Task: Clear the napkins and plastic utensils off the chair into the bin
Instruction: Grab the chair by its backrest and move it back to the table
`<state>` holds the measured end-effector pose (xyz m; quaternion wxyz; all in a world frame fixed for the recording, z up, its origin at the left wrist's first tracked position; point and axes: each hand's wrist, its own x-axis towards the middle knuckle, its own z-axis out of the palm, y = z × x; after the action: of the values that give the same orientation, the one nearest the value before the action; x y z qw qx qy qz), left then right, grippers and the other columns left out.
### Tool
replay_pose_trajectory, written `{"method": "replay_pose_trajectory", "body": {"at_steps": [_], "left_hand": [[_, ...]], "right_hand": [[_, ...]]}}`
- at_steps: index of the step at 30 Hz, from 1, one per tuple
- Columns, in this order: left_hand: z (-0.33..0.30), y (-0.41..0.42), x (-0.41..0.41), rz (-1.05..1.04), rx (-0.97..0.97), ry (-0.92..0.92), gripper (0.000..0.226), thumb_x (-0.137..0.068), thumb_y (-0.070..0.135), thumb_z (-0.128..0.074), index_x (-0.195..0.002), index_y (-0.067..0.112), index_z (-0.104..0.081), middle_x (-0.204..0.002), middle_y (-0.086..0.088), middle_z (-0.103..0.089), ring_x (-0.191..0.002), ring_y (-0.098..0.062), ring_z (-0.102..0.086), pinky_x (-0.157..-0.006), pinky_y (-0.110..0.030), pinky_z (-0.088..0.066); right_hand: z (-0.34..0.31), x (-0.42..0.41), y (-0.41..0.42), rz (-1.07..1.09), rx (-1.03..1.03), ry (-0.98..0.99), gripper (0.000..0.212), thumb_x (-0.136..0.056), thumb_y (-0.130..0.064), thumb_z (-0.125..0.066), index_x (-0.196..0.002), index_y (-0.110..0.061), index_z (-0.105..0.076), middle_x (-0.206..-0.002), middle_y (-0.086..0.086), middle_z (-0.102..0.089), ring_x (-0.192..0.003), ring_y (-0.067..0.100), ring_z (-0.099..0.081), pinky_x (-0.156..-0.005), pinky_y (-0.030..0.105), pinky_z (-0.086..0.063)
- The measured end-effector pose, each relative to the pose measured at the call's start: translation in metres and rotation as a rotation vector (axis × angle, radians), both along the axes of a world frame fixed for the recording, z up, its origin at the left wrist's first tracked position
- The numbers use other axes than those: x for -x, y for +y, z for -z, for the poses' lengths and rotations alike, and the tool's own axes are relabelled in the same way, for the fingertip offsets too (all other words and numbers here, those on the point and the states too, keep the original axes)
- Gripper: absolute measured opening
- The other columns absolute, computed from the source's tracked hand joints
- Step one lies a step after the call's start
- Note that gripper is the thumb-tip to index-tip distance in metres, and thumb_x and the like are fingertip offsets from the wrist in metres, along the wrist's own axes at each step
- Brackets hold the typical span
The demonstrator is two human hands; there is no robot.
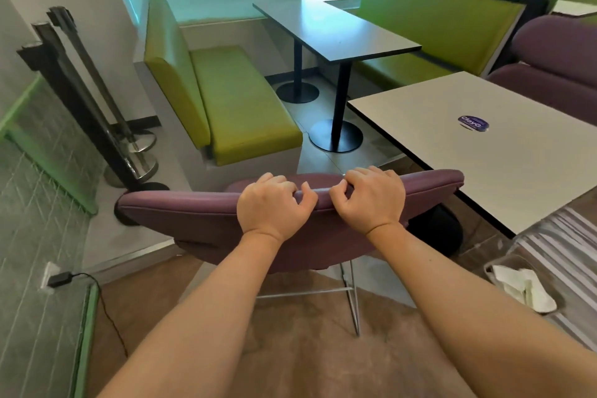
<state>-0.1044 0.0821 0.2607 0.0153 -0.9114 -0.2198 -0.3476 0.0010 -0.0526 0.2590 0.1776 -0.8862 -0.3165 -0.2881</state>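
Purple vinyl covers the chair (206,216), seen from behind at the centre of the view. Its backrest runs from nine o'clock up toward two o'clock, and its thin metal legs (353,294) stand on the brown floor (290,359) at five o'clock of the backrest. Both hands grasp the backrest's top edge, side by side and nearly touching. The left hand (274,207) has its fingers curled over the far side of the rim, thumb toward the right hand. The right hand (371,200) grips the same rim just to its three o'clock, fingers bent over the top, thumb tucked near the seam. The seat is hidden behind the backrest, so whether anything lies on it cannot be told.

At four o'clock, near the frame's right edge, a clear bin (504,263) holds crumpled white napkins (523,286); no utensils can be made out there. A white table (504,168) with a round blue sticker (473,123) sits at two o'clock, its near corner just past the chair's right end. A darker table (336,29) stands at twelve o'clock between two green benches (232,100). Black stanchions (80,81) lean at ten o'clock. A black charger (59,278) is plugged in at eight o'clock.
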Motion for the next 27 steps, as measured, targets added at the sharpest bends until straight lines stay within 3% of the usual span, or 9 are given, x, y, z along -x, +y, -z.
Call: {"method": "replay_pose_trajectory", "body": {"at_steps": [9, 12, 14, 16, 18, 21, 27], "left_hand": [[0.003, -0.007, 0.003, 0.03, 0.032, 0.017, 0.043, -0.089, 0.043, -0.051, -0.054, 0.021, -0.065, -0.055, 0.004, -0.054, -0.062, -0.018, -0.053, -0.051, -0.026, -0.028], [0.001, -0.007, 0.009, 0.049, 0.033, 0.058, 0.049, -0.094, 0.052, -0.044, -0.065, 0.024, -0.072, -0.063, 0.006, -0.062, -0.069, -0.016, -0.055, -0.056, -0.029, -0.035], [-0.001, -0.004, 0.018, -0.037, 0.056, 0.105, 0.055, -0.094, 0.063, -0.036, -0.075, 0.028, -0.075, -0.073, 0.008, -0.067, -0.078, -0.016, -0.056, -0.07, -0.032, -0.04], [0.0, -0.001, 0.034, -0.193, 0.115, 0.111, 0.059, -0.09, 0.072, -0.033, -0.081, 0.032, -0.075, -0.086, 0.008, -0.067, -0.091, -0.018, -0.056, -0.098, -0.04, -0.034], [0.003, 0.002, 0.047, -0.304, 0.194, 0.075, 0.056, -0.086, 0.076, -0.034, -0.086, 0.035, -0.072, -0.098, 0.008, -0.064, -0.106, -0.02, -0.052, -0.113, -0.054, -0.014], [0.003, 0.005, 0.051, -0.314, 0.265, 0.083, 0.056, -0.085, 0.078, -0.034, -0.088, 0.035, -0.07, -0.104, 0.008, -0.062, -0.114, -0.02, -0.047, -0.113, -0.064, -0.005], [0.004, 0.014, 0.052, -0.258, 0.325, 0.083, 0.059, -0.082, 0.079, -0.033, -0.077, 0.031, -0.067, -0.097, 0.011, -0.06, -0.11, -0.017, -0.046, -0.111, -0.06, -0.01]], "right_hand": [[0.001, 0.003, -0.012, -0.017, 0.005, 0.019, 0.035, -0.087, -0.039, -0.044, -0.061, -0.022, -0.06, -0.06, -0.004, -0.057, -0.064, 0.019, -0.053, -0.066, 0.034, -0.031], [-0.003, -0.003, -0.028, -0.125, 0.049, 0.095, 0.04, -0.093, -0.055, -0.041, -0.085, -0.027, -0.069, -0.081, -0.009, -0.067, -0.081, 0.015, -0.06, -0.076, 0.033, -0.038], [-0.008, -0.01, -0.041, -0.161, 0.08, 0.139, 0.054, -0.091, -0.069, -0.036, -0.097, -0.026, -0.069, -0.091, -0.008, -0.067, -0.088, 0.015, -0.059, -0.083, 0.033, -0.04], [-0.011, -0.016, -0.058, -0.163, 0.148, 0.139, 0.067, -0.084, -0.082, -0.03, -0.1, -0.027, -0.067, -0.093, -0.008, -0.064, -0.092, 0.017, -0.057, -0.091, 0.035, -0.041], [-0.009, -0.019, -0.073, -0.193, 0.197, 0.133, 0.072, -0.078, -0.088, -0.032, -0.11, -0.031, -0.063, -0.1, -0.009, -0.061, -0.099, 0.017, -0.053, -0.1, 0.037, -0.039], [-0.006, -0.018, -0.08, -0.215, 0.197, 0.14, 0.074, -0.077, -0.09, -0.033, -0.118, -0.034, -0.058, -0.106, -0.01, -0.058, -0.104, 0.017, -0.05, -0.103, 0.038, -0.036], [-0.009, -0.008, -0.076, -0.175, 0.198, 0.163, 0.071, -0.077, -0.088, -0.032, -0.106, -0.029, -0.059, -0.101, -0.007, -0.057, -0.101, 0.018, -0.051, -0.1, 0.037, -0.037]]}}
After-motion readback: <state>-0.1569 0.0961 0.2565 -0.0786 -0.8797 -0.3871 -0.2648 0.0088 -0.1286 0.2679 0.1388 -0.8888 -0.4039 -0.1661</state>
